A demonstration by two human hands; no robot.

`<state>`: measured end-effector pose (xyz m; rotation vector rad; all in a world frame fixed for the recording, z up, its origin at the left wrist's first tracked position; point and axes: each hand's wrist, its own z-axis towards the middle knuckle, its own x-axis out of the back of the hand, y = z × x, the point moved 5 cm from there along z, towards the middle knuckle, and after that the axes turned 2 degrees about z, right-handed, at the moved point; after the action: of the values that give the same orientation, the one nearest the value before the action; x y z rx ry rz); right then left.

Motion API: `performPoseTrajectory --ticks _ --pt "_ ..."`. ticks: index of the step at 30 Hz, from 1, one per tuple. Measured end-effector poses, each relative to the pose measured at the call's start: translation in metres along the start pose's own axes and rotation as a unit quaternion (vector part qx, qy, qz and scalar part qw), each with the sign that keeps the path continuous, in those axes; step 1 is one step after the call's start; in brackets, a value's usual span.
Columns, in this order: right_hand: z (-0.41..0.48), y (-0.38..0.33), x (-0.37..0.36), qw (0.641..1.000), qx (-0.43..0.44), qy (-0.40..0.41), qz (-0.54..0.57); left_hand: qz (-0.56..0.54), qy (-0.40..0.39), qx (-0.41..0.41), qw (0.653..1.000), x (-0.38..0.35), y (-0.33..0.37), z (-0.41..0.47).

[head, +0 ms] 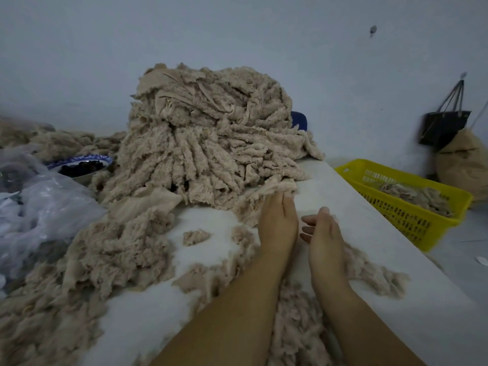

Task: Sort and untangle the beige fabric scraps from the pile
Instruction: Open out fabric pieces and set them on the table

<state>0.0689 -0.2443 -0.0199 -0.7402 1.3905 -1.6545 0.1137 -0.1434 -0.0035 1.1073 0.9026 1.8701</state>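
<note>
A tall pile of beige fleecy fabric scraps [211, 133] rises at the middle of the white table [343, 196]. My left hand [277, 223] reaches to the pile's lower right edge and pinches the rim of one beige scrap [280, 186] with its fingertips. My right hand [323, 233] hovers just right of it, palm turned inward, fingers loosely curled and holding nothing. More loose beige scraps [111, 249] spread over the table's left and front, and some lie under both forearms.
A yellow plastic basket [412, 223] with a few beige scraps stands off the table's right edge. Left are clear plastic bags [39, 212] and a blue-patterned bowl [81, 165] of dark bits. A black bag [443, 128] hangs on the wall above a stuffed sack [464, 165].
</note>
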Motion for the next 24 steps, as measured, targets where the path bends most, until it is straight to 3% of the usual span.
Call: performPoseTrajectory --ticks 3,12,15,17,19,24 --pt "-0.009 0.000 -0.015 0.999 -0.015 -0.033 -0.019 -0.029 0.014 -0.016 0.999 0.022 -0.001 -0.013" --pt "-0.069 0.002 -0.065 0.981 -0.044 -0.181 -0.060 -0.047 0.000 0.068 0.997 0.083 -0.025 -0.050" --pt "-0.077 -0.002 -0.082 0.977 -0.045 -0.199 -0.068 -0.087 0.002 0.158 0.984 0.099 -0.032 -0.052" --pt "-0.071 -0.011 -0.085 0.980 -0.037 -0.190 -0.050 -0.131 0.003 0.223 0.966 0.107 -0.030 -0.037" --pt "-0.055 -0.013 -0.081 0.982 -0.009 -0.171 -0.075 -0.134 -0.012 0.223 0.965 0.107 -0.022 -0.011" --pt "-0.021 0.001 -0.055 0.996 -0.018 -0.064 -0.051 -0.006 -0.068 0.192 0.979 0.076 -0.016 0.031"
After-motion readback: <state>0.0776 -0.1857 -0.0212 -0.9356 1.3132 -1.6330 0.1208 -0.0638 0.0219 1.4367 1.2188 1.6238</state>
